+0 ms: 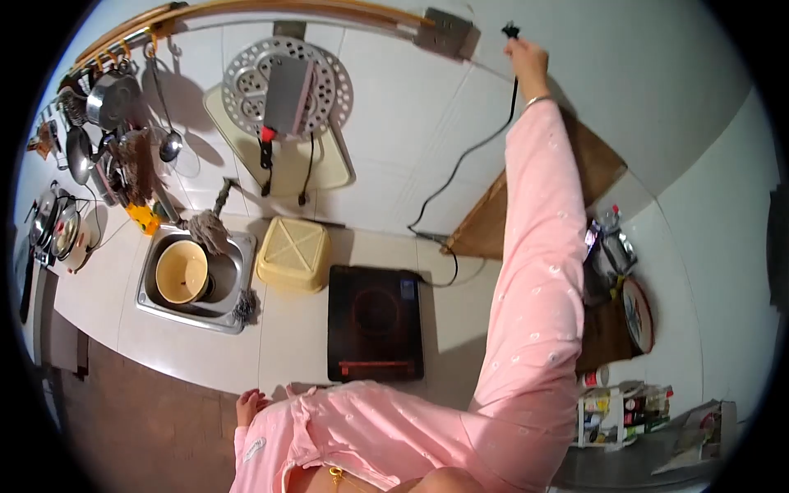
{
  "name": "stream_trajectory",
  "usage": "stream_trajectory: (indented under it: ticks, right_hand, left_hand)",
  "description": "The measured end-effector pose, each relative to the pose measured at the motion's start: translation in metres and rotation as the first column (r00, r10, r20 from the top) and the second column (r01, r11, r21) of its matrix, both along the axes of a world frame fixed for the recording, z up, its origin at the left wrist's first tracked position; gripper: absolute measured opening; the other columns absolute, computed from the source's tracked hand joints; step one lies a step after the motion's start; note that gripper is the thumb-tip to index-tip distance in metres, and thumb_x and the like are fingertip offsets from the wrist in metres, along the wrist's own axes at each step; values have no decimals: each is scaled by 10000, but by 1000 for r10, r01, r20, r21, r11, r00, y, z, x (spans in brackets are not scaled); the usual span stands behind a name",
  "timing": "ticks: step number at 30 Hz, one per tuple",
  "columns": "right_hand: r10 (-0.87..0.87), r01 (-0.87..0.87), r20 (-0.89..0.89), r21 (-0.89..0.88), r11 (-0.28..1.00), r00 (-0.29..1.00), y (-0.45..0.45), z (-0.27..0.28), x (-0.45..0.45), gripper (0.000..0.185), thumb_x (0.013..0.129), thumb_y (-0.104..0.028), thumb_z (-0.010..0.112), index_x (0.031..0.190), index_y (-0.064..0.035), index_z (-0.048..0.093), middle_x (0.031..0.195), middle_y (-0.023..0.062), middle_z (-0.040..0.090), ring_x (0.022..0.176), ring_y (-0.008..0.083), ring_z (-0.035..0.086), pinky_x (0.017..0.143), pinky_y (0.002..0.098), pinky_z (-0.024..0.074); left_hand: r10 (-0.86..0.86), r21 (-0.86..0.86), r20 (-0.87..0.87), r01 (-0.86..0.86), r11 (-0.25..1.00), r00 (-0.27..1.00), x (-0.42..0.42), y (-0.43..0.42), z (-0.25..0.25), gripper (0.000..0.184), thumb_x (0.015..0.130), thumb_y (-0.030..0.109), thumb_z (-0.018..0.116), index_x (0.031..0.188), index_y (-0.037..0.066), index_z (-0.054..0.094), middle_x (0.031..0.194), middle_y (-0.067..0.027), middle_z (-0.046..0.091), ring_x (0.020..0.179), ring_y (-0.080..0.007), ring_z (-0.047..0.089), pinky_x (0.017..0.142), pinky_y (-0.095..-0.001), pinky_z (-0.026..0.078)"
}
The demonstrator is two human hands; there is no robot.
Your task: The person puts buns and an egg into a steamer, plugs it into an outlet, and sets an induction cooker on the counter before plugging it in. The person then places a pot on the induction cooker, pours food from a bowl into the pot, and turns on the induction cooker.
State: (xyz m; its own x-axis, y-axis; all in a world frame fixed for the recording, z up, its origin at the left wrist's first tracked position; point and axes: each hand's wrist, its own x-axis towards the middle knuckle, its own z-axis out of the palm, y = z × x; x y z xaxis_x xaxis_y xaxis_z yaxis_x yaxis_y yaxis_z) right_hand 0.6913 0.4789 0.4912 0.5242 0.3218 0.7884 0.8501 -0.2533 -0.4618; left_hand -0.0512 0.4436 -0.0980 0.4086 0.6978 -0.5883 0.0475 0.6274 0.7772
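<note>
My right hand (528, 64) is raised at the top right, fingers closed on a black plug (510, 30). From it a black cord (468, 152) hangs down along the wall to the black induction cooker (376, 322) on the counter. A wall socket (445, 34) sits to the left of the plug, apart from it. Low in the view, my left hand (251, 406) is beside my body at the counter's front edge, its fingers curled; whether it holds anything is too small to tell.
A sink (234, 316) holds a yellow bowl (182, 272). Beside it stands an upturned yellow basket (293, 255). Utensils, a cleaver (285, 94) and a ladle (171, 146) hang on the wall. A brown board (481, 218) leans behind my right arm; bottles (633, 415) stand at the right.
</note>
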Motion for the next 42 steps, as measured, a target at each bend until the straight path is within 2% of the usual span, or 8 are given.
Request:
stream_trajectory:
  ticks: [4,10,15,17,19,26,29,42]
  right_hand:
    - [-264,269,110,-28,963,958,-32,15,5,259,682,-322,634,720,-69,676,586,51,601,572,155,563,570,313,439]
    - [-121,108,138,100,989,983,-55,27,-39,265,676,-325,646,675,-60,654,567,45,597,542,161,572,557,315,448]
    - [-88,80,-107,-75,994,990,-22,4,-28,281,691,-320,651,636,-46,621,557,43,595,512,152,565,539,290,446]
    - [-98,91,-18,-239,967,995,-6,-5,-33,296,748,-290,613,829,-7,639,650,67,650,651,203,626,617,326,474]
    - [0,-7,-46,-162,987,999,8,-15,-48,335,761,-322,618,907,-24,661,690,89,656,684,241,633,648,335,475]
    - [-174,250,244,-326,912,954,40,-14,-80,346,800,-368,583,952,-67,663,807,135,663,748,280,624,684,363,470]
    - [-169,210,135,-412,886,976,41,-2,-92,350,799,-392,569,909,-78,677,867,143,660,816,317,617,716,392,469]
    - [-305,331,135,-485,810,943,61,12,-112,379,737,-391,620,832,-29,682,805,161,660,779,303,628,716,390,472]
  left_hand:
    - [-18,2,-50,18,1000,999,0,7,4,291,873,168,506,1098,-15,535,934,-118,620,728,-180,615,617,-285,514]
    - [-68,-26,-98,66,998,993,2,13,16,270,885,162,495,1100,2,530,942,-103,622,742,-173,608,612,-282,504]
    - [-39,-27,-39,38,999,998,-1,13,0,267,874,137,498,1093,-14,524,916,-128,619,716,-213,617,607,-322,529]
    - [-15,-39,-44,13,999,999,-2,14,-8,267,865,125,494,1090,-17,526,909,-133,619,710,-223,619,604,-329,530]
    - [18,-54,-33,-20,998,999,-1,13,-2,263,851,116,494,1077,-12,534,902,-130,621,698,-219,619,593,-322,524]
    - [127,-86,-44,-131,988,991,-18,0,-14,219,841,106,477,1027,12,544,874,-111,626,623,-190,598,547,-304,505]
    - [130,-80,-47,-133,988,990,-23,0,-16,218,841,110,472,1024,16,544,852,-104,625,616,-182,596,535,-299,500]
    - [108,-93,-68,-115,989,992,-15,15,-7,236,831,114,477,1034,16,546,839,-88,620,637,-167,596,544,-288,487]
